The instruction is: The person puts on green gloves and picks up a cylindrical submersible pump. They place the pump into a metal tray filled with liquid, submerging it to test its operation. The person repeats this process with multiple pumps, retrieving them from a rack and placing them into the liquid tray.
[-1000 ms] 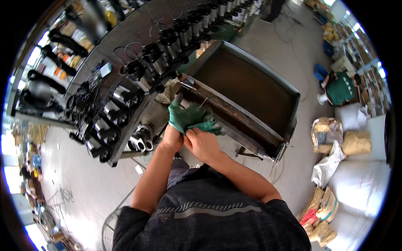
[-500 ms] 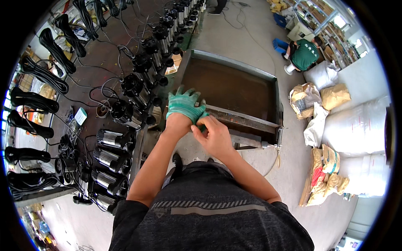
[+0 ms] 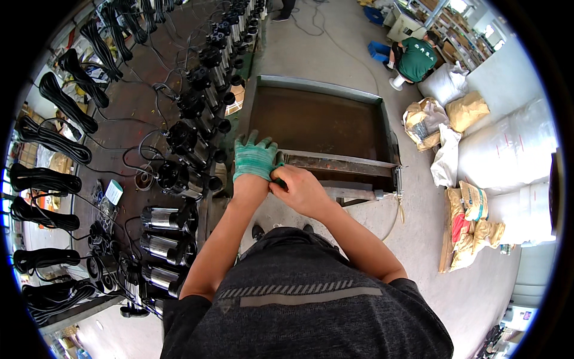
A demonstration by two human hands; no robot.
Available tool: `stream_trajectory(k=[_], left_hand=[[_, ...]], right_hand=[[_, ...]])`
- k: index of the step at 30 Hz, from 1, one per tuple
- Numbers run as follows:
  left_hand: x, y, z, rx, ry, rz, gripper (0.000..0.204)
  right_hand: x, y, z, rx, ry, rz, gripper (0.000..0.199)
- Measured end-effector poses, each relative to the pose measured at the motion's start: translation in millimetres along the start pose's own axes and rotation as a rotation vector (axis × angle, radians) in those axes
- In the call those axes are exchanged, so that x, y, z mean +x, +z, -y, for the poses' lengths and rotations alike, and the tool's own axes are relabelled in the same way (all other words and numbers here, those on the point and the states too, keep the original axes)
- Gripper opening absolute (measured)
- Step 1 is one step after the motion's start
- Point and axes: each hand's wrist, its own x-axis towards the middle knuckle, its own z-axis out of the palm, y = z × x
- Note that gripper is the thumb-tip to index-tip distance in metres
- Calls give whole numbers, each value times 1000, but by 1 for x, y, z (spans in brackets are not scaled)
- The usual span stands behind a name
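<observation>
My left hand (image 3: 254, 157) wears a green knitted glove (image 3: 258, 164), fingers spread, held over the near left corner of a rusty metal tray (image 3: 311, 122). My bare right hand (image 3: 302, 190) pinches the glove's cuff at the left wrist. Both forearms come up from the lower edge over my dark grey shirt.
A workbench on the left carries a row of black and steel pump motors (image 3: 179, 173) and coiled black cables (image 3: 57, 140). Filled sacks (image 3: 508, 152) and brown bags (image 3: 466, 110) stand at the right. A person in a green shirt (image 3: 417, 57) sits at the far end.
The view has swung so the tray now lies square ahead. My right hand still tugs the glove cuff; the gloved fingers have spread a little more.
</observation>
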Motion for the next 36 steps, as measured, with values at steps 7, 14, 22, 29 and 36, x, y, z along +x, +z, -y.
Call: stream_trajectory(k=[7, 14, 22, 29, 36], left_hand=[[-1, 58, 24, -327, -304, -176, 53], [31, 22, 5, -2279, -809, -339, 74], [20, 18, -28, -2200, -714, -100, 50], [38, 1, -50, -2071, -530, -774, 45], [43, -12, -48, -2416, -409, -785, 38]], right_hand=[[-8, 19, 34, -253, -275, -74, 17], [-10, 9, 20, -144, -149, -217, 24], [-7, -19, -1, -84, -227, -72, 25], [-8, 13, -39, -218, 79, -172, 27], [-3, 14, -14, 763, 515, -115, 34]])
